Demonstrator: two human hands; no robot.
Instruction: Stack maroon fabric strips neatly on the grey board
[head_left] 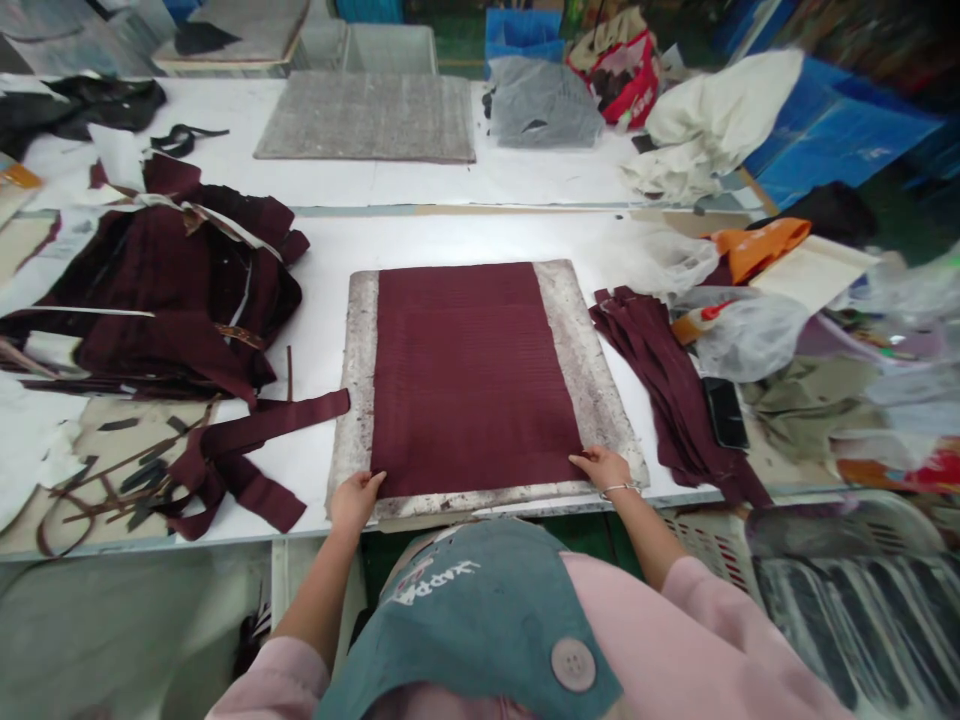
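Note:
A flat sheet of maroon strips, laid side by side, covers the middle of a stained pale board on the table. At its near left corner, my left hand pinches the fabric between thumb and fingers. My right hand, with a bracelet at the wrist, pinches the near right corner the same way. To the right of the board lies a bundle of long maroon strips. Some loose maroon strips lie folded over each other on the left.
A tied heap of maroon fabric pieces stands at the left. Black phone, plastic bags and an orange cloth crowd the right side. Farther back are a grey board and a red bag. A basket stands below the table edge.

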